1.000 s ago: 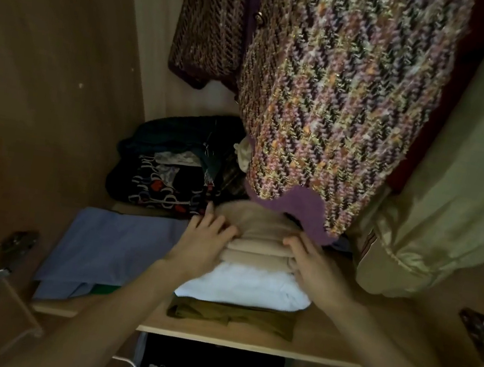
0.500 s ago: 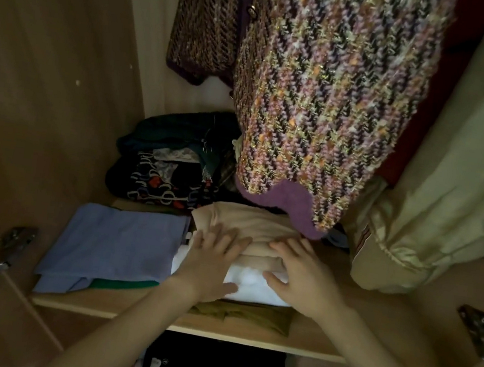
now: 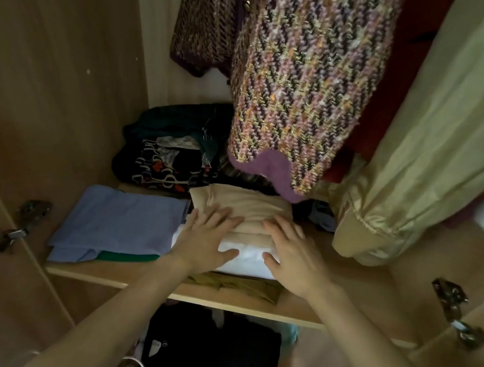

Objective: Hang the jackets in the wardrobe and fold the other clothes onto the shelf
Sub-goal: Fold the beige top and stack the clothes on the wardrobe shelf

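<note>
On the near edge of the wardrobe shelf (image 3: 247, 305) an olive garment (image 3: 238, 285) lies under a folded white garment (image 3: 246, 261), and both hands rest flat with straight, spread fingers on the stack: the left hand (image 3: 205, 242) at its left end, the right hand (image 3: 294, 255) at its right. Their fingertips lie on the folded beige garment (image 3: 243, 207) on top, with a folded lavender garment (image 3: 122, 222) over a green one (image 3: 129, 257) just left. Farther back sits a dark patterned pile (image 3: 164, 160), and above hang 2 jackets, a tweed jacket (image 3: 307, 76) and a pale green jacket (image 3: 447, 145) to the right.
</note>
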{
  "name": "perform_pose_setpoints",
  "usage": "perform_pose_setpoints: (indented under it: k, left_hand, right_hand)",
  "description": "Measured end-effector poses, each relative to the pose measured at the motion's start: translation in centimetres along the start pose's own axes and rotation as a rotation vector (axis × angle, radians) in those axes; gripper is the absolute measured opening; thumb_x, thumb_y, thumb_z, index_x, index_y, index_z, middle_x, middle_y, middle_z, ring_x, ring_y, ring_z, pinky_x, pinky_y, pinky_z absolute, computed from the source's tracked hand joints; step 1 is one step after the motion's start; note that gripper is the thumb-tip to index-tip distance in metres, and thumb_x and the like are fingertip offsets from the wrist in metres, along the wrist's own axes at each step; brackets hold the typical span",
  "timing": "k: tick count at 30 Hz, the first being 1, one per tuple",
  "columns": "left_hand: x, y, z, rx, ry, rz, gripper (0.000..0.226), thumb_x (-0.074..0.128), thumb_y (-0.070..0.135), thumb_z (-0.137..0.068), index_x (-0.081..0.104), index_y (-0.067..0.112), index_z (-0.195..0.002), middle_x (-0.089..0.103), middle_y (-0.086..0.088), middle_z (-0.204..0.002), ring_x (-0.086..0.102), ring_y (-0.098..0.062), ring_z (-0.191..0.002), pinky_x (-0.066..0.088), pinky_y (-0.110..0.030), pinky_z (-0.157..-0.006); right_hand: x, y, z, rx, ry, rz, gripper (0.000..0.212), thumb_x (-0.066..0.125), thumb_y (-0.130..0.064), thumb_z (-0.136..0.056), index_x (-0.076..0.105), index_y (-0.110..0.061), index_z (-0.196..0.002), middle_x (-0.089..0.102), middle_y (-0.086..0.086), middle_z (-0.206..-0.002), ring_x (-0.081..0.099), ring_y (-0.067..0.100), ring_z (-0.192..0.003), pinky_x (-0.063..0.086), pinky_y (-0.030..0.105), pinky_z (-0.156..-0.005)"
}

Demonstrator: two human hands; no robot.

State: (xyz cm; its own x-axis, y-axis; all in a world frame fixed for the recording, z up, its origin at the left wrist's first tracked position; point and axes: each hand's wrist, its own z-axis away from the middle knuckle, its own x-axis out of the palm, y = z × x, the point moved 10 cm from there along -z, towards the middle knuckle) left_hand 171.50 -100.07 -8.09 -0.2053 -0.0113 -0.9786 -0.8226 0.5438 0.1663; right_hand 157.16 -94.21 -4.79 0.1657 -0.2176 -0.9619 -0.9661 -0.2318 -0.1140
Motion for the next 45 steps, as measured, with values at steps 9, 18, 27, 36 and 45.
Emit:
perform_pose_setpoints:
  k: [9,18,27,36,45]
  left_hand:
    - [-3.4,1.5,4.4,-0.022,0.284,-0.087,0.067,0.036,0.061,-0.081,0.045,0.027,-0.138,0.029,-0.001,-0.155,0.016,-0.026,-0.147,0.009,-0.05,-0.118]
    - [-1.9,3.0,10.2,-0.104,0.279,-0.11,0.066,0.045,0.059,-0.086,0.041,0.03,-0.145,0.028,-0.004,-0.158,0.025,-0.028,-0.145,0.021,-0.054,-0.115]
    - [-1.7,4.5,16.6,-0.171,0.222,-0.065,0.064,0.04,0.059,-0.091,0.027,0.037,-0.149,0.011,0.003,-0.163,0.003,-0.019,-0.15,0.008,-0.049,-0.12]
    - [-4.4,6.8,21.5,-0.204,0.181,-0.133,0.065,0.045,0.056,-0.093,0.022,0.038,-0.151,0.005,0.006,-0.163,-0.001,-0.017,-0.15,0.005,-0.048,-0.121]
    - [-8.4,8.5,25.1,-0.147,0.183,-0.125,0.066,0.047,0.053,-0.094,0.024,0.032,-0.152,0.003,0.004,-0.163,-0.002,-0.018,-0.15,0.002,-0.047,-0.12]
  right_hand:
    - [-3.3,0.7,4.6,0.12,0.134,0.088,0.065,0.058,-0.039,-0.084,0.035,-0.026,-0.143,0.022,0.002,-0.156,0.033,0.025,-0.135,0.043,0.041,-0.095]
    - [-3.2,0.9,8.5,0.153,0.121,-0.065,0.062,0.061,-0.032,-0.085,0.04,-0.021,-0.142,0.033,0.004,-0.152,0.043,0.028,-0.127,0.045,0.043,-0.093]
    - [-1.5,1.5,13.4,0.247,0.025,-0.107,0.068,0.053,-0.041,-0.09,0.028,-0.019,-0.149,0.019,0.005,-0.159,0.03,0.028,-0.138,0.033,0.043,-0.109]
    - [-2.8,-2.0,16.8,0.194,-0.022,-0.13,0.071,0.052,-0.046,-0.089,0.026,-0.018,-0.15,0.017,0.007,-0.159,0.025,0.027,-0.142,0.03,0.044,-0.112]
    - [-6.9,-5.3,20.0,0.203,-0.018,-0.098,0.066,0.05,-0.045,-0.092,0.027,-0.021,-0.149,0.017,0.004,-0.158,0.028,0.029,-0.138,0.029,0.045,-0.111]
